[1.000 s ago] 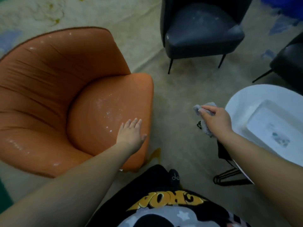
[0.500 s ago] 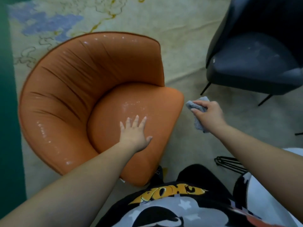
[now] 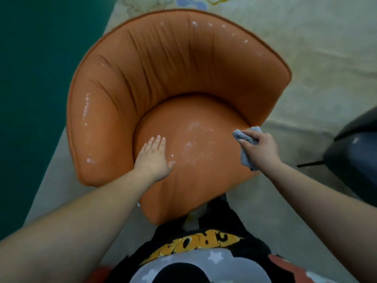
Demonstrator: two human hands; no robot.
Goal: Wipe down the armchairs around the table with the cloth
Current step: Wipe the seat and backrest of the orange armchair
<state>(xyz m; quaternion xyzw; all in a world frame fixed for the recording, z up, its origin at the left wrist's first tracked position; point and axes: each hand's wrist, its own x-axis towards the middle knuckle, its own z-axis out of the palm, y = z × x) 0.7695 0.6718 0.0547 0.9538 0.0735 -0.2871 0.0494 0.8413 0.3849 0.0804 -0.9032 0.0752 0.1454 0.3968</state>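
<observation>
Both hands over orange armchair [image 3: 163, 82]; cloth [image 3: 247, 148] gripped.

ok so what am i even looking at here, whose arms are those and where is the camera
The camera sits on a person's head and looks down, so the two arms are that person's own. There is no machine here, only bare hands. They stand over an orange armchair with pale specks on its seat. The left hand lies flat on the seat, fingers straight. The right hand grips a crumpled grey cloth over the seat's right edge, ready for wiping. Part of a dark armchair shows at the right edge. Both chairs stand on a pale patterned rug.
</observation>
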